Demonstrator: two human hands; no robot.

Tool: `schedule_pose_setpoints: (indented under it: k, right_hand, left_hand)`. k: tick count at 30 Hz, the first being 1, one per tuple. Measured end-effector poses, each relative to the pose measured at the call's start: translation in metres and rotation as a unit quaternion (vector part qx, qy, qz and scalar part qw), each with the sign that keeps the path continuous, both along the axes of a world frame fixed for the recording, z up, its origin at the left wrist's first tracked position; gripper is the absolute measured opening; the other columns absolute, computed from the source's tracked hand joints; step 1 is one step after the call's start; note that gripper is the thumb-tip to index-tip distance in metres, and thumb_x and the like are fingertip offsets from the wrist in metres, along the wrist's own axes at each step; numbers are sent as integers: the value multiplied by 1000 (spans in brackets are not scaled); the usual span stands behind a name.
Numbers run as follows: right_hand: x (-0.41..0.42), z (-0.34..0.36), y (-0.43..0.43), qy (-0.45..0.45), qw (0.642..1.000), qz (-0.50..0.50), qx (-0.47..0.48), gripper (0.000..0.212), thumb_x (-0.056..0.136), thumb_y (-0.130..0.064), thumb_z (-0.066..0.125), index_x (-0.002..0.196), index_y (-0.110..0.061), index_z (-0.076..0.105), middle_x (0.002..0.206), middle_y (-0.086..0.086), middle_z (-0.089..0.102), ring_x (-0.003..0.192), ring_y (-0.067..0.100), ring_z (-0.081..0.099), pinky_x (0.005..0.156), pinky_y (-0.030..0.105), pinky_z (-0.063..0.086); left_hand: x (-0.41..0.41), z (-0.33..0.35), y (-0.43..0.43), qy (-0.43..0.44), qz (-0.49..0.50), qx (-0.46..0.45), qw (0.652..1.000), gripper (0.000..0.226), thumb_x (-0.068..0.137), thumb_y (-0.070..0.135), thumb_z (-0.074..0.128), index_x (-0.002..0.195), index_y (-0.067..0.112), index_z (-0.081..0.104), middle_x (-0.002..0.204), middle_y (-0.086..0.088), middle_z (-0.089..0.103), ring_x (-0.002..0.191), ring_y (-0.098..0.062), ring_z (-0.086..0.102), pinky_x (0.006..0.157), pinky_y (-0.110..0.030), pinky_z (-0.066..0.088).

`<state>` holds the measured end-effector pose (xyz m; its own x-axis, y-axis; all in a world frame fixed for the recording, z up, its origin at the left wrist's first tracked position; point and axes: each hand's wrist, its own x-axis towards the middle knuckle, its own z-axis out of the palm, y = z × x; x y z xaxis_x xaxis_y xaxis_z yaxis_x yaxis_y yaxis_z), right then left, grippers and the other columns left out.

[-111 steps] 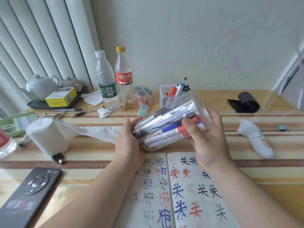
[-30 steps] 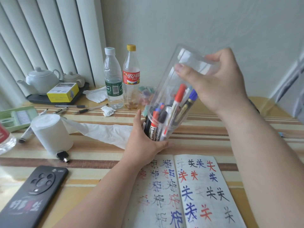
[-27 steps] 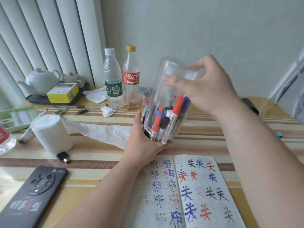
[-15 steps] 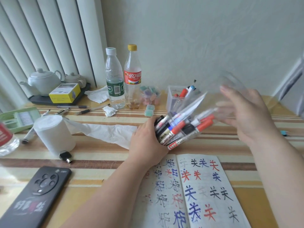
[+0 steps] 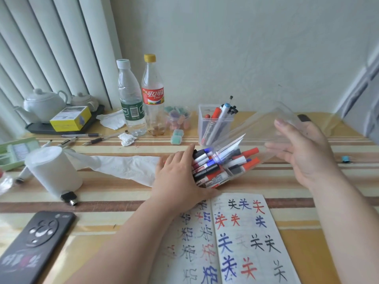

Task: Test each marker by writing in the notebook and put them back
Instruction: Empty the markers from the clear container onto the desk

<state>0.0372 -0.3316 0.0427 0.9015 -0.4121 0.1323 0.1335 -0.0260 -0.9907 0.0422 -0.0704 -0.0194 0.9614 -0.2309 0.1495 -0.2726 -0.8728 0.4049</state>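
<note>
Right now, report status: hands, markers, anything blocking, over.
Left hand flat against the markers, which poke out of the clear container. Right hand grips that container, tipped on its side. Left forearm covers part of the notebook.

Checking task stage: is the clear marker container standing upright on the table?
No, the clear container is tipped on its side, held by the right hand, with markers sticking out against the left hand.

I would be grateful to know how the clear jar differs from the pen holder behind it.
The clear jar is tilted on its side, held by the right hand, its markers resting against the left hand; the pen holder stands upright on the table, untouched. The jar is larger and holds more markers. Both are transparent and hold markers.
</note>
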Motion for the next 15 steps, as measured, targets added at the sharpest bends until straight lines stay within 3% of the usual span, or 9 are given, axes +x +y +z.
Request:
schedule_pose_setpoints:
  k: [3, 5, 7, 10, 13, 15]
  right_hand:
    - [-2, 2, -9, -23, 998, -52, -23, 83, 66, -60, 85, 124, -11, 54, 118, 6, 68, 79, 29, 75, 76, 51, 63]
    - [-4, 7, -17, -32, 994, -77, -65, 91, 63, -68, 82, 125, -8, 54, 97, 1, 72, 79, 33, 75, 71, 64, 56]
    - [-4, 9, -23, -28, 991, -85, -100, 97, 58, -77, 80, 122, -7, 56, 86, 3, 74, 81, 37, 74, 68, 70, 53]
    - [-4, 4, -29, -8, 986, -107, -125, 99, 56, -81, 77, 119, -7, 59, 88, 2, 76, 81, 38, 74, 64, 60, 57]
    - [-8, -1, -40, 6, 988, -128, -90, 99, 55, -80, 79, 120, -7, 61, 109, 3, 71, 97, 25, 72, 66, 37, 55]
    - [-13, -3, -48, 13, 989, -130, -69, 103, 50, -80, 81, 123, -10, 60, 120, 8, 67, 105, 20, 67, 72, 35, 51]
  left_hand:
    - [2, -3, -3, -17, 22, -1, 1000, 118, 57, 90, 65, 153, 36, 22, 147, 14, 45, 140, -16, 39, 122, -45, 23]
    - [3, -6, -3, -36, 19, 1, 999, 110, 58, 90, 62, 149, 38, 27, 143, 16, 47, 136, -14, 41, 119, -43, 27]
    - [3, -8, -3, -37, 14, 3, 999, 108, 59, 91, 60, 148, 39, 28, 141, 18, 48, 135, -14, 42, 118, -43, 28]
    - [4, -9, -2, -38, 8, 5, 999, 108, 57, 94, 55, 148, 41, 30, 141, 18, 49, 136, -14, 43, 118, -43, 29]
    - [4, -7, -1, -35, 12, 9, 999, 108, 56, 96, 54, 147, 43, 32, 144, 19, 48, 137, -14, 41, 118, -42, 27]
    - [3, -5, -1, -37, 18, 19, 999, 108, 56, 97, 56, 148, 43, 32, 146, 21, 46, 139, -12, 39, 118, -41, 25]
